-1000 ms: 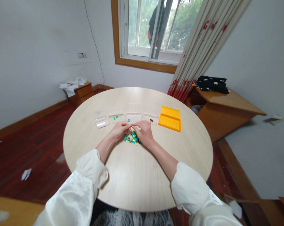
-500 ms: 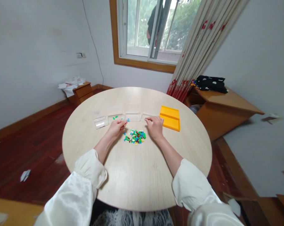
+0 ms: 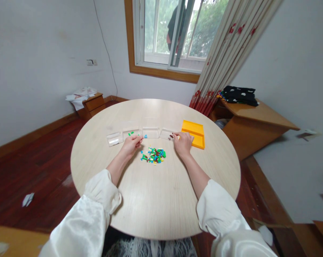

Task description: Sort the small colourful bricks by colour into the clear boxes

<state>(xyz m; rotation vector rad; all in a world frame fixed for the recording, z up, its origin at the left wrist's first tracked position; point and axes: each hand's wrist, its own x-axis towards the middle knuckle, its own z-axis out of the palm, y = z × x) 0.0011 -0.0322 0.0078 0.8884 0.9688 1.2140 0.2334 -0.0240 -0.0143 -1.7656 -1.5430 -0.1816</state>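
Note:
My left hand (image 3: pixel 132 145) is closed in a pinch beside the clear box with blue bricks (image 3: pixel 145 136); whatever its fingertips hold is too small to make out. Over the right end of another clear box (image 3: pixel 164 133), my right hand (image 3: pixel 183 143) has its thumb and fingers together. Dark brown bricks (image 3: pixel 171 136) show right at those fingertips, and I cannot tell whether one is gripped. A pile of small green, blue, brown, white and yellow building bricks (image 3: pixel 154 155) lies on the table between my hands. Green bricks (image 3: pixel 131 133) sit in a clear box behind my left hand.
On the round wooden table (image 3: pixel 156 200), another clear box (image 3: pixel 114 139) stands at the left end of the curved row. An open yellow case (image 3: pixel 193 127) lies beyond my right hand. A wooden cabinet (image 3: pixel 260 117) stands right of the table, and a person (image 3: pixel 172 28) is outside the window.
My right hand has moved a little to the right, uncovering brown bricks in the right-hand clear box. My left hand has shifted slightly left, away from the blue bricks.

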